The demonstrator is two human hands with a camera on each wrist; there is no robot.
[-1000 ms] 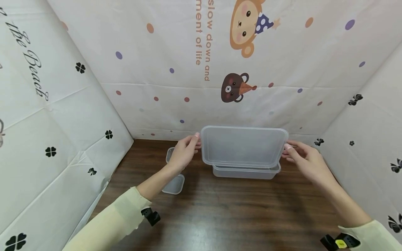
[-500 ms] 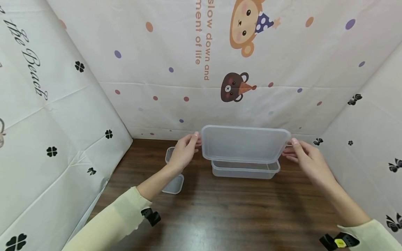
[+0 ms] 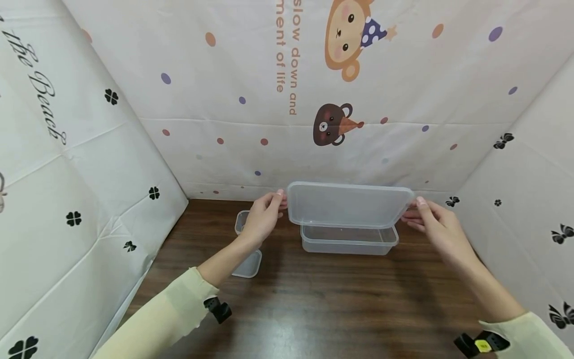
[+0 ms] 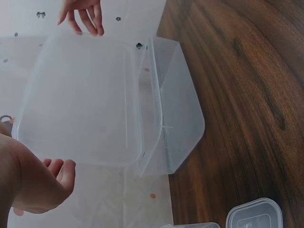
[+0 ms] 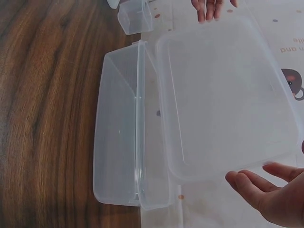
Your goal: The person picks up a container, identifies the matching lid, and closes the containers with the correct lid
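A large translucent rectangular lid (image 3: pixel 350 205) hangs tilted above a matching shallow plastic box (image 3: pixel 350 246) on the table. My left hand (image 3: pixel 263 217) holds the lid at its left end, thumb uppermost. At the opposite end my right hand (image 3: pixel 438 225) grips it, thumb on top and fingers lower. In the left wrist view, the lid (image 4: pixel 85 102) stands apart from the box (image 4: pixel 178 109) along its lower edge. The box's front wall and part of its opening show; the lid covers the back of it in the head view.
Left of the box are a small clear container (image 3: pixel 241 219), partly behind my left hand, and a small square lid (image 3: pixel 249 265) on the wooden table (image 3: pixel 332 304). Patterned cloth walls (image 3: pixel 224 164) enclose the back and both sides.
The lid's lower edge has risen and the lid has tipped flatter, so more of the box's opening shows. My right thumb has shifted up at the lid's end. My left hand stays about where it was.
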